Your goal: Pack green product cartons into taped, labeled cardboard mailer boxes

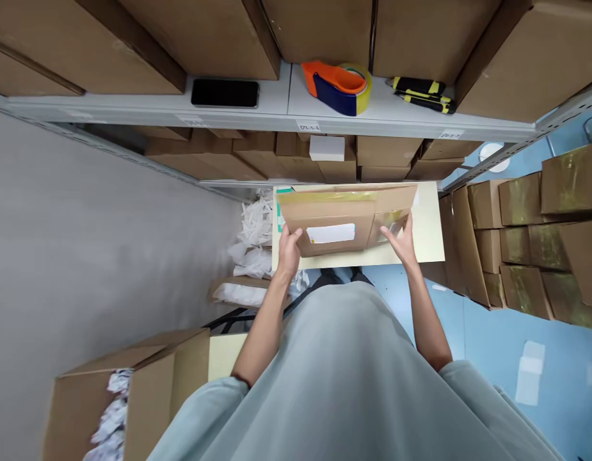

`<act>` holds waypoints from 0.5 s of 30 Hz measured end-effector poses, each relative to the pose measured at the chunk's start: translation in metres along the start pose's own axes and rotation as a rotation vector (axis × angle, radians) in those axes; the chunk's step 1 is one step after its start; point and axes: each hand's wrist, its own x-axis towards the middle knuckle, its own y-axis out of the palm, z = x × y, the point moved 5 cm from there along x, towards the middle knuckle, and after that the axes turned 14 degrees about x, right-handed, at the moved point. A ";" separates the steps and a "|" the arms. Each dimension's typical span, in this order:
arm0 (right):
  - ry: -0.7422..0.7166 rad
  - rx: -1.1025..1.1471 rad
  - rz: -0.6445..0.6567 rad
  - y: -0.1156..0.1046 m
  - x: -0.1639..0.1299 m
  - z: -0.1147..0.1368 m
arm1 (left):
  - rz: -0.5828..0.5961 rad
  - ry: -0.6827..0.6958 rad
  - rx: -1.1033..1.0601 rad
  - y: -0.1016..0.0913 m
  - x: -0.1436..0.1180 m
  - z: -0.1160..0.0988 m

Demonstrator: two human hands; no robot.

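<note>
A brown cardboard box (341, 214) with yellowish tape along its top edge is held tilted over a pale board (430, 224). On its near face is a white label (331, 234). My left hand (289, 250) grips the lower left corner, thumb on the face and fingers behind. At the right end my right hand (402, 243) holds the box the same way, thumb spread over a taped patch with a small clear piece. The fingers behind the box are partly hidden.
On the shelf ahead lie a phone (225, 93), an orange-and-blue tape dispenser (335, 88) and yellow-black utility knives (423, 94). Cartons stack at right (521, 246). A grey wall (108, 237) stands left, with white shredded paper (257, 221) and an open carton (152, 390) of crumpled paper.
</note>
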 end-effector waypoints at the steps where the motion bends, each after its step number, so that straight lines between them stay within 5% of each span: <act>1: 0.003 0.064 -0.004 0.000 -0.001 -0.001 | 0.042 0.003 0.011 0.004 0.003 0.003; 8: 0.120 0.150 0.032 0.043 -0.025 0.011 | 0.314 0.046 0.097 0.035 0.010 0.009; 12: 0.194 0.060 -0.032 0.059 -0.044 0.017 | 0.218 -0.024 0.091 0.030 0.016 0.007; 15: 0.227 -0.099 -0.076 0.053 -0.066 0.026 | 0.145 0.052 0.192 0.014 0.026 -0.004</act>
